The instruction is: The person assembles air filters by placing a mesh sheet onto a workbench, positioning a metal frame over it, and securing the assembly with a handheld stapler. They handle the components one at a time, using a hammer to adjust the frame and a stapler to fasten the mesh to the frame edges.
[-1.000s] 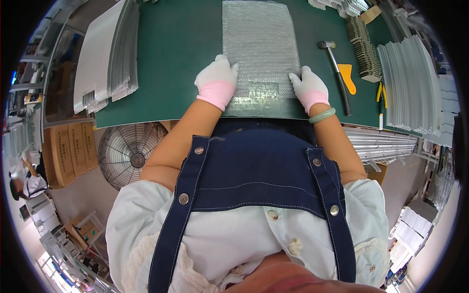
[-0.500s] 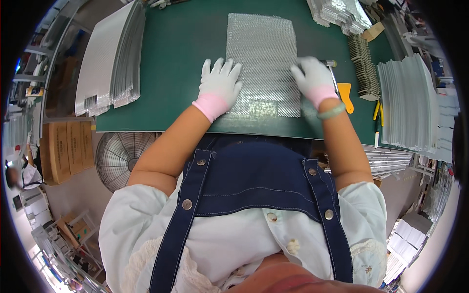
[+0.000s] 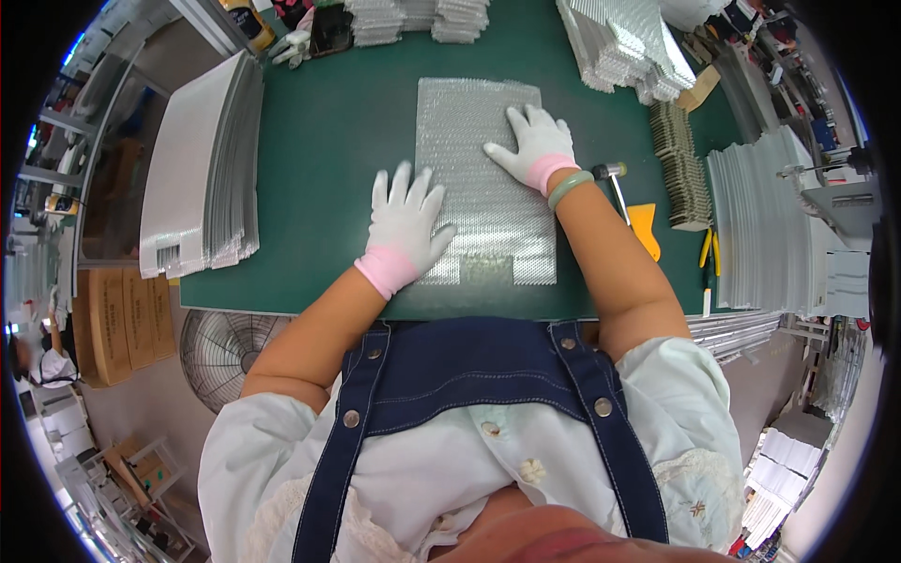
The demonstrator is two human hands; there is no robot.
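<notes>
A silver sheet with a fine mesh-like texture (image 3: 483, 188) lies flat on the green worktop, a rectangular notch in its near edge. My left hand (image 3: 405, 225), in a white glove with a pink cuff, rests open at the sheet's left edge, thumb over the sheet. Spread fingers of my gloved right hand (image 3: 535, 145) lie over the sheet's upper right part. Neither hand grips anything. Right of the sheet are a hammer (image 3: 615, 188), a yellow scraper (image 3: 644, 230) and yellow-handled pliers (image 3: 709, 253).
Similar sheets stand in a stack (image 3: 202, 174) at the left. More silver pieces (image 3: 624, 47) are piled at the far right. A row of small brownish parts (image 3: 680, 164) and a stack of pale panels (image 3: 760, 225) line the right side. A floor fan (image 3: 230, 357) stands below the table's left.
My right hand has moved left and away from me, from the sheet's right edge onto its upper part. My left hand stays at the left edge. The whole view has shifted, showing more of the far table.
</notes>
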